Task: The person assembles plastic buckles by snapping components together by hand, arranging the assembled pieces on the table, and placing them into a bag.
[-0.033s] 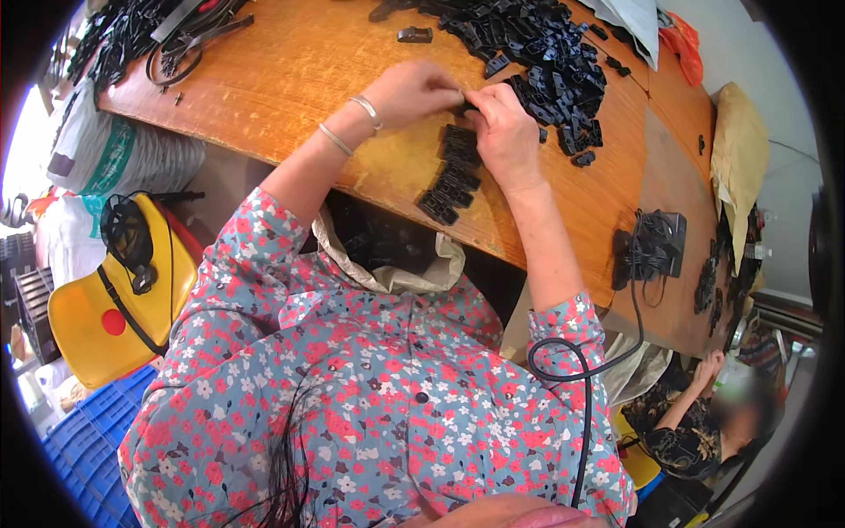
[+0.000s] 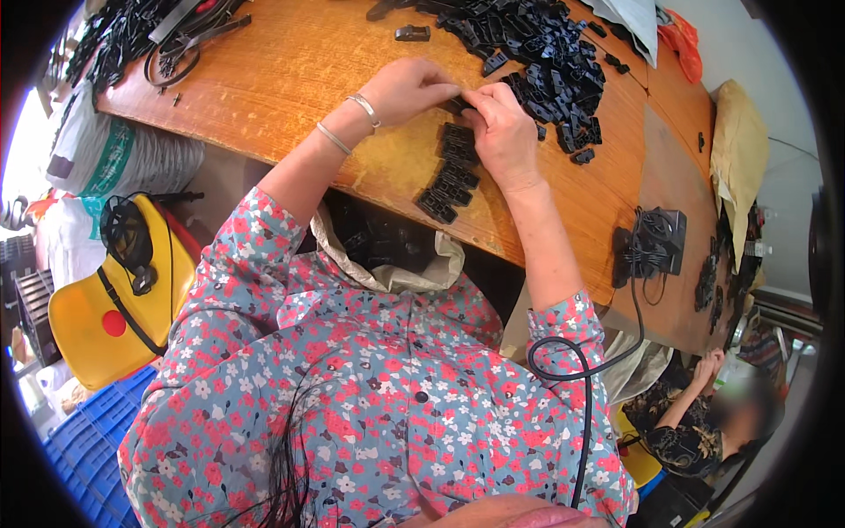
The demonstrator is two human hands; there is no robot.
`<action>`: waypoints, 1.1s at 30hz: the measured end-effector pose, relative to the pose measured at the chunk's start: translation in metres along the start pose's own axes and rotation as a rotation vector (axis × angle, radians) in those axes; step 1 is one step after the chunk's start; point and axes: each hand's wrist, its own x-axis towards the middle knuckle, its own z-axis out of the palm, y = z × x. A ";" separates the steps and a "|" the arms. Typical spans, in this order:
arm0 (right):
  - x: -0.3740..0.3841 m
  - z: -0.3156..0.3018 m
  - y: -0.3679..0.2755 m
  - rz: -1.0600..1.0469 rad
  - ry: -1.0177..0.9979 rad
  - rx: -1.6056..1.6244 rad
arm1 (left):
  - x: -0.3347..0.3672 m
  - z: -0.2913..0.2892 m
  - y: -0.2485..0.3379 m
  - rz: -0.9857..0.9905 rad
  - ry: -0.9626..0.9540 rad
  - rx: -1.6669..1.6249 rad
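Over the table, my left hand (image 2: 412, 91) and my right hand (image 2: 505, 132) meet with their fingertips pinched on a small black plastic buckle (image 2: 455, 106). Fingers cover most of it. Just nearer to me, several black buckles (image 2: 449, 180) lie side by side in a row. Beyond my right hand spreads a large heap of loose black buckles (image 2: 554, 79). One single buckle (image 2: 412, 33) lies apart, past my left hand. Two silver bangles (image 2: 363, 110) circle my left wrist.
Black straps (image 2: 189, 40) lie at the wooden table's (image 2: 264, 97) far left. An open sack (image 2: 387, 280) with dark pieces inside is at my lap. A black adapter with cables (image 2: 656, 246) sits on the right. A yellow chair (image 2: 79, 326) stands left; another person (image 2: 687, 422) sits right.
My hands have shifted very slightly, and both still pinch the buckle. Otherwise the scene looks the same.
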 end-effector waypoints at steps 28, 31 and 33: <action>0.019 -0.017 0.022 0.259 -0.080 -0.421 | 0.062 0.027 0.019 0.150 0.309 0.446; 0.010 -0.022 0.013 0.221 -0.155 -0.285 | 0.048 0.011 0.012 0.090 0.271 0.437; 0.004 -0.020 0.010 0.235 -0.146 -0.198 | 0.037 0.003 0.007 0.111 0.235 0.465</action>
